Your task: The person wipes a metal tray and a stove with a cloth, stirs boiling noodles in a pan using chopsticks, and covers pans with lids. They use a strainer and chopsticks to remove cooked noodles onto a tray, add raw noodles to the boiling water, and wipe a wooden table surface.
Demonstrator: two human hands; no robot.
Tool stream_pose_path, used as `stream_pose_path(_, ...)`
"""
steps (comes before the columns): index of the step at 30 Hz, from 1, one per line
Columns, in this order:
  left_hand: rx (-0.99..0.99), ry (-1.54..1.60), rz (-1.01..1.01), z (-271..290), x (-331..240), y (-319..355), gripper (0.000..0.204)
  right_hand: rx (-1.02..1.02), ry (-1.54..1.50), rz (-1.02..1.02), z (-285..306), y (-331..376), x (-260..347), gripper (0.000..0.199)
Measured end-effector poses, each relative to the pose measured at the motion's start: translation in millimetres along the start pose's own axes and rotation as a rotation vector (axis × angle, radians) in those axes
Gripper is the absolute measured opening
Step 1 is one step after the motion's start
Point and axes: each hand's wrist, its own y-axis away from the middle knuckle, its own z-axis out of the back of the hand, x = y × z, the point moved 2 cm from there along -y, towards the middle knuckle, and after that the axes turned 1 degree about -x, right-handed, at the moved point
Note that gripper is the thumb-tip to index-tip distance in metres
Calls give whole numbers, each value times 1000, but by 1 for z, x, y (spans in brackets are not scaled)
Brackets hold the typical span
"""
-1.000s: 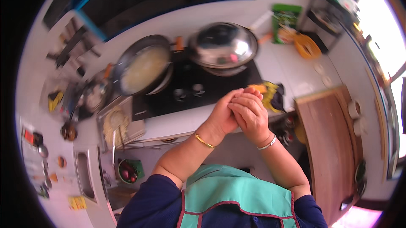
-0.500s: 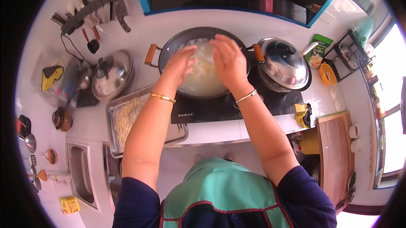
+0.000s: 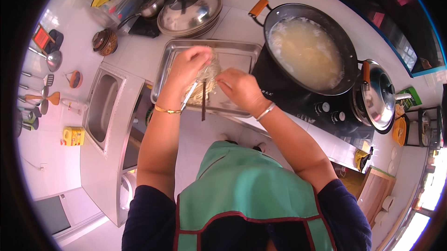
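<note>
Both my hands are over a metal tray (image 3: pixel 237 57) of pale noodles (image 3: pixel 200 95). My left hand (image 3: pixel 185 68) is at the tray's left part, its fingers curled in and closed at the edge of a bunch of noodles. On the other side of that bunch is my right hand (image 3: pixel 243 90), thumb and fingers pinched together; what lies between its fingertips is too small to make out. Between the hands, a dark stick (image 3: pixel 203 102) and a pale, shiny stick (image 3: pixel 190 93) slant across the noodles and over the tray's near edge.
A two-handled wok (image 3: pixel 347 76) of cloudy, foamy liquid stands on the black cooktop right of the tray. Beyond it is a lidded pot (image 3: pixel 378 95). Another lidded pan (image 3: pixel 190 13) sits behind the tray. A sink (image 3: pixel 104 106) is at the left, with utensils hanging beside it.
My hands have moved left from above the wok to the noodle tray, and their spread fingers have closed. The view has swung left, and the two sticks now show.
</note>
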Motion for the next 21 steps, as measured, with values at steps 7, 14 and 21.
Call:
stream_pose_path(7,13,98,327,67,147,42,13,514,366,30,-156,61,-33,11)
stream_pose_path(14,69,239,251,85,135,26,14,530,323,-8,-169,34,-24,11)
stream_pose_path(21,291,334,-83,3,-1,-13,19,-493,-133,-448,49,3,39,13)
